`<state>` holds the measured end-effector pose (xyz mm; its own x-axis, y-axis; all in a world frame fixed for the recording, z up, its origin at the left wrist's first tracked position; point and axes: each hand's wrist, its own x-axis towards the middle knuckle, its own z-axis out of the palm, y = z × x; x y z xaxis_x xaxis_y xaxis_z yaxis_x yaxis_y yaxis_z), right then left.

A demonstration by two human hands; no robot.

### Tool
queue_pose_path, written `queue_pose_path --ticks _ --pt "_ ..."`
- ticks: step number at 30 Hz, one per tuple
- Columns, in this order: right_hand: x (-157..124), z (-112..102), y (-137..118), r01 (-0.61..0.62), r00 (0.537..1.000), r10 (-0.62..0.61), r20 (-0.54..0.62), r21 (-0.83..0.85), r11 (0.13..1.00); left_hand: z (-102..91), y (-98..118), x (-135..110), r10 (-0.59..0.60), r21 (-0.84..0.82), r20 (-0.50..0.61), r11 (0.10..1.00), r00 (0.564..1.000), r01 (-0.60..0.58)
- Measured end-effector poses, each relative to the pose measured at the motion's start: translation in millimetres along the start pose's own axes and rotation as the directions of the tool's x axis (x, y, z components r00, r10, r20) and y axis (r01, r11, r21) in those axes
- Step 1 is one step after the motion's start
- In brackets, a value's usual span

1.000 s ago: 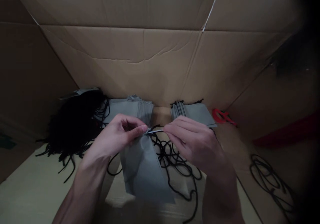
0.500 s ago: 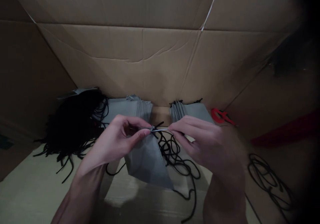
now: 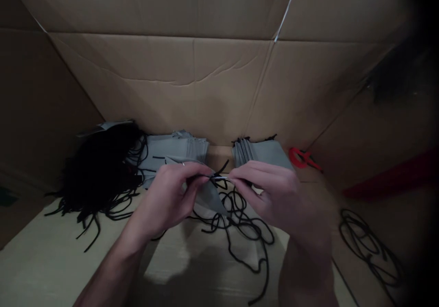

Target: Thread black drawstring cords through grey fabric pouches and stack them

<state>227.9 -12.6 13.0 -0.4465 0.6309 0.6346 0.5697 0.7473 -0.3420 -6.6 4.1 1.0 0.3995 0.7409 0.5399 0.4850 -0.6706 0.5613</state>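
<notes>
Pinching the edge of a grey fabric pouch (image 3: pixel 211 199) between thumb and fingers, the left hand (image 3: pixel 171 193) has it partly behind and partly below its fingertips. Facing those fingertips, the right hand (image 3: pixel 269 193) pinches a thin pale rod (image 3: pixel 221 177) that reaches the pouch's edge. Loose black cord (image 3: pixel 244 225) lies below, between both hands; red-handled scissors (image 3: pixel 299 157) lie beyond the right.

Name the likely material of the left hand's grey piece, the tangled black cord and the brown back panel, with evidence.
Grey piece: probably cloth, matte; it bends in the grip. Weave unclear.
Black cord: dull, likely textile, for it curls in limp loops.
Brown back panel: matte cardboard, by its fold lines, creases.
</notes>
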Motion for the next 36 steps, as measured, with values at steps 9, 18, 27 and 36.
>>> queue_pose_path --ticks 9,18,27,36 --pt "3 4 2 0.063 0.998 -0.062 0.021 -0.019 0.998 0.5 -3 2 -0.117 -0.074 0.07 0.99 0.991 0.123" --pt "1 0 3 0.0 0.997 -0.013 -0.081 -0.157 0.988 -4.1 -14 2 -0.231 -0.084 -0.015 0.97 0.973 0.229" --pt "3 5 1 -0.071 0.997 0.062 -0.055 -0.183 0.98 -1.4 -10 5 -0.164 -0.006 -0.065 0.986 0.984 0.164" --pt "4 15 2 0.004 0.998 -0.018 -0.056 -0.245 0.969 17.4 -7 7 -0.046 0.021 -0.051 0.999 0.998 0.047"
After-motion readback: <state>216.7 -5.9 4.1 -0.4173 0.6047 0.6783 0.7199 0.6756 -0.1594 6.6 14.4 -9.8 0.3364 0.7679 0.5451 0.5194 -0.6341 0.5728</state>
